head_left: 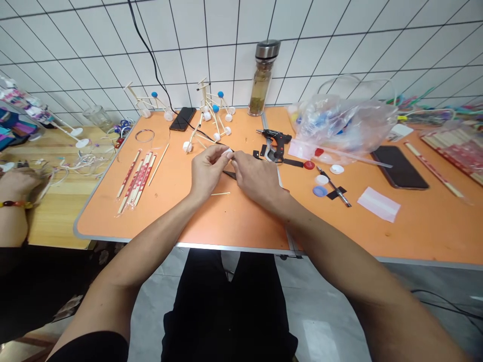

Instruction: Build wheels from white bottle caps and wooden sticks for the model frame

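My left hand [207,170] and my right hand [255,177] meet over the orange table [234,221], fingers pinched together. Between the fingertips sits a small white bottle cap [228,151]. A dark, thin object [229,174] shows just under my right hand; I cannot make out what it is or whether the hand holds it. A short wooden stick [221,193] lies on the table below my hands. A black glue gun [274,138] rests just beyond my right hand.
Wrapped chopsticks [136,178] lie at the left. Stick-and-cap models [211,113] stand at the back beside a phone [182,118] and a bottle [263,78]. A plastic bag [341,123], loose caps [320,185], and another phone [399,167] lie right. Another person's hand [15,183] is far left.
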Action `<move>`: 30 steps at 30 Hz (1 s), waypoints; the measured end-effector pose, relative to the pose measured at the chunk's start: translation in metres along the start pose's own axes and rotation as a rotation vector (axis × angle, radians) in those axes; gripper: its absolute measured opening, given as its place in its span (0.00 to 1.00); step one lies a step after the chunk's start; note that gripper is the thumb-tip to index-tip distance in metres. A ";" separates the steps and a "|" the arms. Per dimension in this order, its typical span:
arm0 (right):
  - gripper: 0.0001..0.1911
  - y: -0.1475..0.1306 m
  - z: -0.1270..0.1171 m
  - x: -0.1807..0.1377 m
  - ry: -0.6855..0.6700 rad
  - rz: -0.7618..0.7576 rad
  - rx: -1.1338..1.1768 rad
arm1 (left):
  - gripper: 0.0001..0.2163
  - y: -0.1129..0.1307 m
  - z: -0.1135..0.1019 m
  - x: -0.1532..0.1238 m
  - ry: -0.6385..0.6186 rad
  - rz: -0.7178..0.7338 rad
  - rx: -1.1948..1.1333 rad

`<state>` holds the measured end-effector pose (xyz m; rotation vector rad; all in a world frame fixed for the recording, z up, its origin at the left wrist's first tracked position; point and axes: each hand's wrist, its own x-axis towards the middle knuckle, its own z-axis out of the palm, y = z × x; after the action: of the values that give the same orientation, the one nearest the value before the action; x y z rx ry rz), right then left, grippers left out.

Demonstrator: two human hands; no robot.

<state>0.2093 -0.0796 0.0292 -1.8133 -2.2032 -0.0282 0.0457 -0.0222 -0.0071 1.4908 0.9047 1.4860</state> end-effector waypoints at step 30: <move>0.14 -0.003 0.001 0.001 -0.012 0.068 0.341 | 0.21 -0.009 0.006 -0.011 0.074 -0.194 -0.250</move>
<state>0.2064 -0.0792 0.0291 -1.6967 -2.0046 0.3512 0.0517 -0.0285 -0.0195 1.1419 0.8470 1.4586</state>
